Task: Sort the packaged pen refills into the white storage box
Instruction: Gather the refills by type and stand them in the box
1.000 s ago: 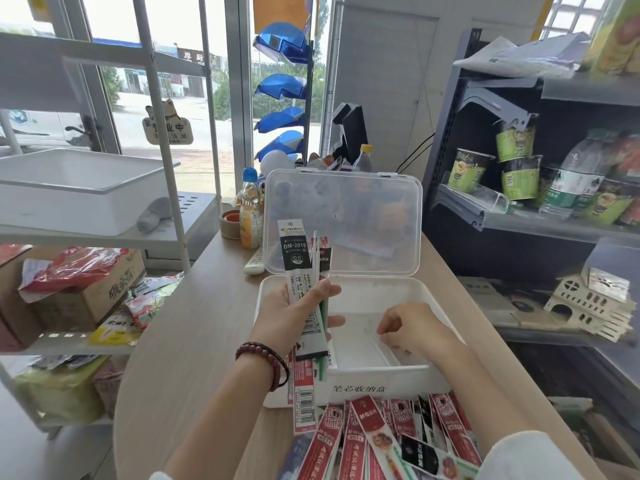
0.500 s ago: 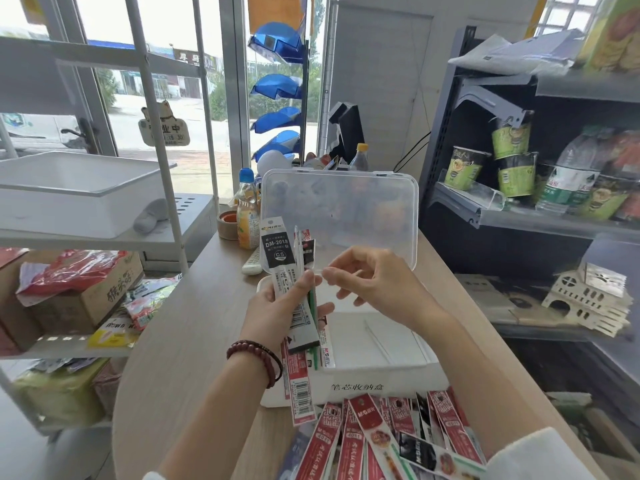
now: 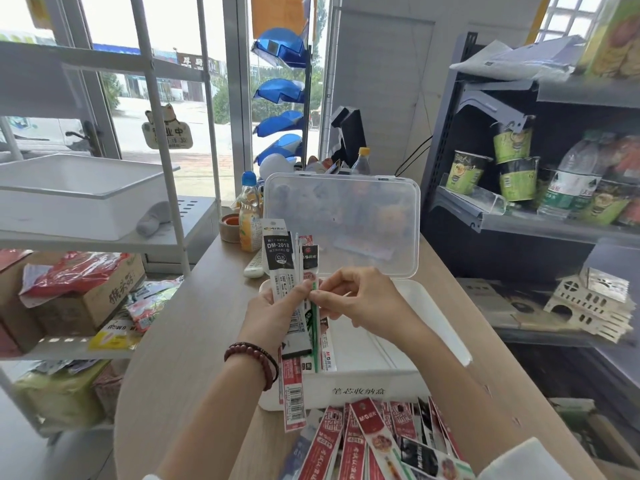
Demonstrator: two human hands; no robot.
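My left hand (image 3: 273, 315) grips an upright bundle of packaged pen refills (image 3: 282, 268) above the left end of the white storage box (image 3: 363, 379); the front pack is black and white, with red and green ones behind. My right hand (image 3: 360, 299) pinches the green-edged pack (image 3: 314, 327) in that bundle. The box's clear lid (image 3: 343, 223) stands open behind my hands. Several more red and black refill packs (image 3: 377, 441) lie fanned out on the wooden counter (image 3: 180, 341) in front of the box.
A juice bottle (image 3: 250, 220), a tape roll (image 3: 229, 226) and a remote (image 3: 254, 266) stand behind the box on the left. A white rack with a tray (image 3: 69, 192) and snack boxes is at the left; a dark shelf of cup noodles (image 3: 512, 168) at the right.
My right hand came up out of the box and moved left to the bundle, where it now pinches one pack. My left hand holds the bundle in about the same place.
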